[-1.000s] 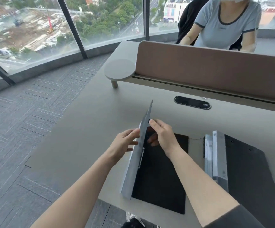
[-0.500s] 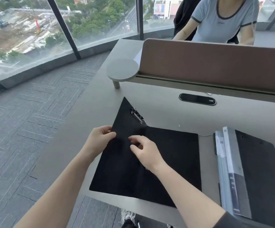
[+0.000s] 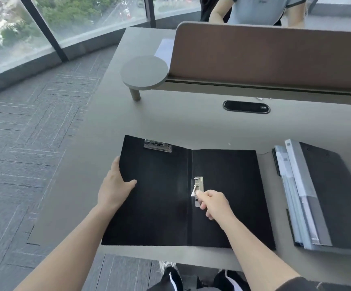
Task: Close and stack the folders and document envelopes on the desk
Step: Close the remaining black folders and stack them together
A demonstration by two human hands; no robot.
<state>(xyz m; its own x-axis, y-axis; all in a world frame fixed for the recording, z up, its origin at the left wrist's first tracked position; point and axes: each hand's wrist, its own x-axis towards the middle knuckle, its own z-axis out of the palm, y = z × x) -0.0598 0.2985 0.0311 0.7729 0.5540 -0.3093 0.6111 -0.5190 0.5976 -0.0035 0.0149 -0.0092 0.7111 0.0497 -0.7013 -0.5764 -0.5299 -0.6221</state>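
Fingers [image 3: 199, 195] of the right hand [image 3: 215, 203] are curled together, pinching the small silver lever of the metal spring clip [image 3: 198, 189] that sits just right of the spine of the black folder [image 3: 164, 196]. On the folder's left edge the left hand [image 3: 114, 185] grips the cover, thumb lying on the inner face and the other fingers tucked out of sight beneath.

That folder lies fully open and flat on the pale grey counter [image 3: 111, 156], near its front edge, both inner faces matte black and bare of paper. A second metal clip [image 3: 157, 145], a clipboard-style clamp, is fixed at the top of the folder's left leaf. No brand or writing can be read on either clip or on the covers.

Right of the folder, a little apart from it, rests a stack of folders [image 3: 317, 198]: a dark grey closed cover on top, with pale blue and translucent spines showing along its left side. Any labels on those spines are too small to read.

Beyond the folder, a black oval cable port [image 3: 246, 106] is set into the counter. Farther still stands a brown divider panel [image 3: 275, 57], with a round grey shelf [image 3: 144, 72] at its left end. Behind the panel sits another person in a grey short-sleeved top [image 3: 260, 10].
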